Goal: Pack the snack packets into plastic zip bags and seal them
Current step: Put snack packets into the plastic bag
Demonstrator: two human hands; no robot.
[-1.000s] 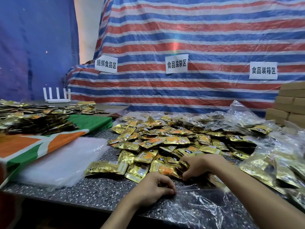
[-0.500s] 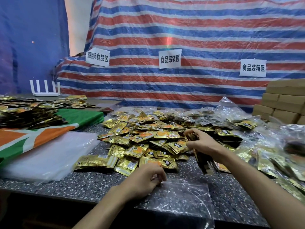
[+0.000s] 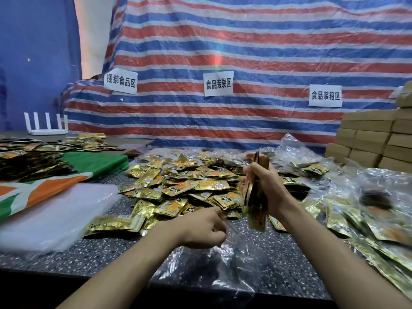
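A red, white and blue striped tarp hangs behind a dark speckled table that fills the lower half of the frame. A loose pile of gold snack packets lies at its centre, with filled bags heaped at the right edge and a stack of empty bags at the left. Just right of centre, the right hand is raised above the pile, its fingers wrapped round a bundle of packets held on edge, their lower ends hanging free. Below it, at lower centre, the left hand has its fingers curled at the far edge of a clear zip bag that lies flat on the table. It appears to pinch the mouth, though the film is too transparent to tell whether the mouth is open. The step looks like loading this bundle. To do it well, the left hand should lift only the upper lip so the limp film gapes rather than collapses. The right hand should square the packets into one tight stack and bring the hanging ends down to the opening first. Sliding them in low and flat should stop the corners snagging on the zip track. Pushing the stack fully to the bottom would leave the track clear for sealing.
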